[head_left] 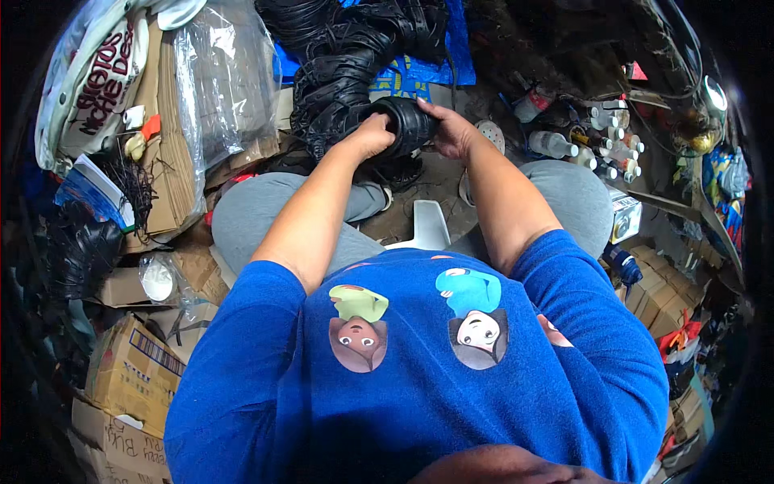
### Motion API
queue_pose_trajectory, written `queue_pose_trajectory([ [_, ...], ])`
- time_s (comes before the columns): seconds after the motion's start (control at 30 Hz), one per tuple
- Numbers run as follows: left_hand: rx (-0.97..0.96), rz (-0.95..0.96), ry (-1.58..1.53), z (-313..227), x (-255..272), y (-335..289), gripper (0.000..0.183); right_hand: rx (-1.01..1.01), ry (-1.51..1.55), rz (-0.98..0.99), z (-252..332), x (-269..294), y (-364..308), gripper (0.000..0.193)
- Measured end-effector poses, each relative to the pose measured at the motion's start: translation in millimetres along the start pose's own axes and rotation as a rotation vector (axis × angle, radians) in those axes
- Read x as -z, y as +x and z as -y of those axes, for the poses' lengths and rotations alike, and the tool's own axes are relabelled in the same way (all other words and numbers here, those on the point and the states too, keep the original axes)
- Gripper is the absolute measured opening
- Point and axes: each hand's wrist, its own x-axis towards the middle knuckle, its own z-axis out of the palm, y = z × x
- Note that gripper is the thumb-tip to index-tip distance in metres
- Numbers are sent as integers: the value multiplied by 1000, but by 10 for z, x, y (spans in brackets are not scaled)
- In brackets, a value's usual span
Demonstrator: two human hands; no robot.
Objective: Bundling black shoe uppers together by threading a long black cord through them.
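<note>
A black, ring-shaped bundle of rubber-like bands (414, 127) is held up between my two hands, its round opening turned toward the left. My left hand (374, 135) grips the near-left rim, with its fingertips hidden inside the opening. On the other side, my right hand (456, 134) holds the bundle with a finger stretched over its top edge; its other fingers are partly hidden. Right behind and to the left lies a long curving pile of similar black banded pieces (334, 85). What these pieces are made for cannot be told.
A blue sheet (460, 48) lies under the pile. Flattened cardboard in clear plastic (226, 85) leans at the left, near a black bundle (81, 250). Several bottles (609, 141) crowd the right. Cardboard boxes (141, 367) stand lower left; a white plastic seat edge (430, 224) shows between my legs.
</note>
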Motion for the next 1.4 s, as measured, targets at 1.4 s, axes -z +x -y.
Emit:
queue_pose_trajectory([
  [1.4, -502, 49, 671, -398, -572, -132, 13, 31, -1111, 84, -5, 590, 1243, 53],
])
